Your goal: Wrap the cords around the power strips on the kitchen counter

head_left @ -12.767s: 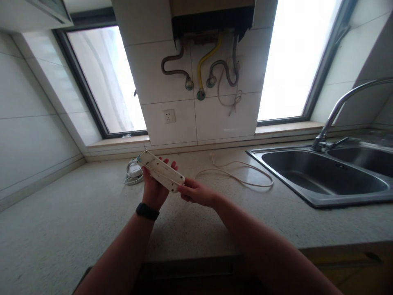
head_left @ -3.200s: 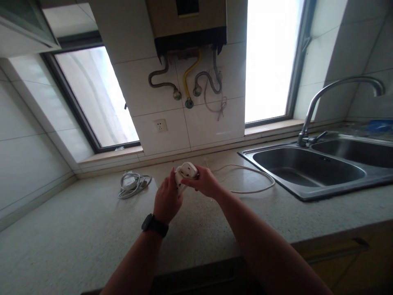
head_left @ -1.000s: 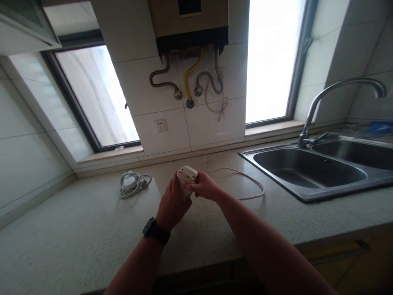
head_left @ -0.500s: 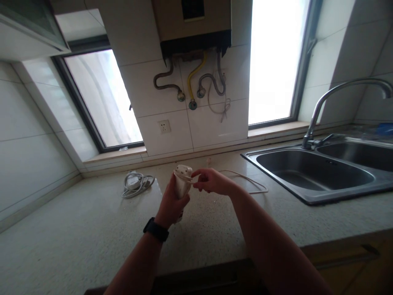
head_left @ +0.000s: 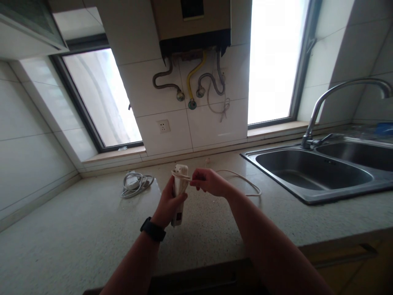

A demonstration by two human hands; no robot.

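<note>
no text, label or brand can be read on anything in view

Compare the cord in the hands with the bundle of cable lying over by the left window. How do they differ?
The cord is cream; the bundle looks grey. The cord trails loose in a wide loop across the counter toward the sink, its near end pinched by the right hand against the power strip held upright in the left hand; the bundle is coiled tight and untouched. Both rest on the counter.
</note>
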